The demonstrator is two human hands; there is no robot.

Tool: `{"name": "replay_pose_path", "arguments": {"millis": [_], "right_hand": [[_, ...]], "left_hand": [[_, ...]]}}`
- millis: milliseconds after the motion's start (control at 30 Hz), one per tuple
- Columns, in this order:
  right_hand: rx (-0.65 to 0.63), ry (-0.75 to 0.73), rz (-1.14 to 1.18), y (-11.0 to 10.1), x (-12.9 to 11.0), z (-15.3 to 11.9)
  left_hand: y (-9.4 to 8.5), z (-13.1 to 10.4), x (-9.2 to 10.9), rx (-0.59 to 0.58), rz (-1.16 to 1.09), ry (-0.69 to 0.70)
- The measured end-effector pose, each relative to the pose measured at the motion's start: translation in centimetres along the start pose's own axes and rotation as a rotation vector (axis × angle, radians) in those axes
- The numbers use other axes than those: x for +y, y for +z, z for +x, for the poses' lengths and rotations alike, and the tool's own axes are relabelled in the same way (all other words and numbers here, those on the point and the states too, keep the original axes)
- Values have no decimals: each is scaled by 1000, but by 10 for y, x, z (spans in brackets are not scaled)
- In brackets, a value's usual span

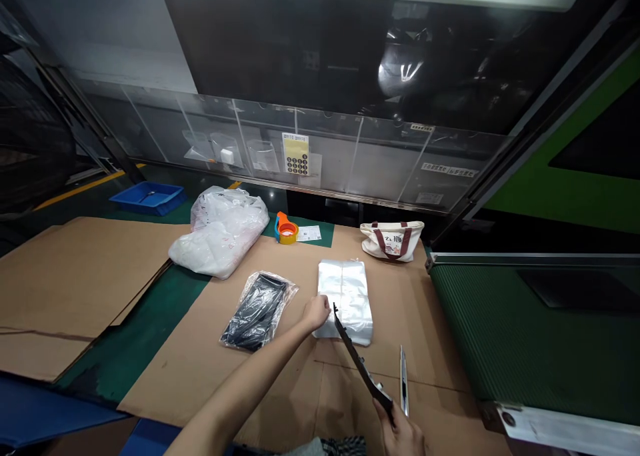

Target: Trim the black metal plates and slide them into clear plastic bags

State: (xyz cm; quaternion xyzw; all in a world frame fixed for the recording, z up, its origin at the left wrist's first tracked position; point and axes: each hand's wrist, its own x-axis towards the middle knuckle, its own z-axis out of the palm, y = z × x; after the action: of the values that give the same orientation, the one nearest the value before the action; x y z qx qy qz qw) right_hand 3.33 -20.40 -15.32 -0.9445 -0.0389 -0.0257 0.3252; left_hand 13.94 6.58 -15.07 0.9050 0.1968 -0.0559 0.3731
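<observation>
My left hand (316, 311) rests on the near left corner of the stack of clear bags (346, 298). The fingers are curled loosely onto the top sheet; whether they pinch a layer or only press on it cannot be determined. The stack lies flat on the cardboard sheet (210, 363), near the centre of the work surface.

My right hand (400, 433) is closed around the lower end of a long black strip (357, 359). The strip rises at an angle, and its upper tip stands just beside the stack's near edge and my left fingers.

Handling, by judgement:
- Clear bags: light, limp and slippery. The layers are likely to cling together and slide as a group. Take hold at a corner or open edge, peeling one layer with the fingertips.
- Black strip: thin and stiff, apparently light. Hold it at one end, as now; the notched edge may snag on the film.

Just beside my right hand lies a narrow metal tool (403, 389), possibly a knife. To the left of the stack lies a clear packet of black parts (257, 311).

Limits of view:
- My right hand is cut off by the lower frame edge.
- The strip's exact form is not discernible.
- The packet's contents are not identifiable.
</observation>
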Motion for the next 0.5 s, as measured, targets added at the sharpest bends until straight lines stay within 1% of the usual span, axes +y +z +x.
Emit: {"name": "replay_pose_path", "arguments": {"millis": [67,133,200,300,367,433,500], "right_hand": [[21,-22,-28,2,-1,-1],[20,-12,-27,3,-1,0],[-10,24,11,4,-2,3],[-53,114,45,3,-7,7],[-45,198,37,0,-12,9],[-37,304,42,-5,-15,10],[-26,408,120,-12,-16,10]], "left_hand": [[3,2,1,60,-117,-47],[8,4,4,112,-230,-83],[15,3,9,151,-318,-108],[20,-3,15,195,-377,-117],[18,-11,15,197,-380,-85],[13,-20,11,161,-364,-30],[5,-29,3,111,-336,23]]}}
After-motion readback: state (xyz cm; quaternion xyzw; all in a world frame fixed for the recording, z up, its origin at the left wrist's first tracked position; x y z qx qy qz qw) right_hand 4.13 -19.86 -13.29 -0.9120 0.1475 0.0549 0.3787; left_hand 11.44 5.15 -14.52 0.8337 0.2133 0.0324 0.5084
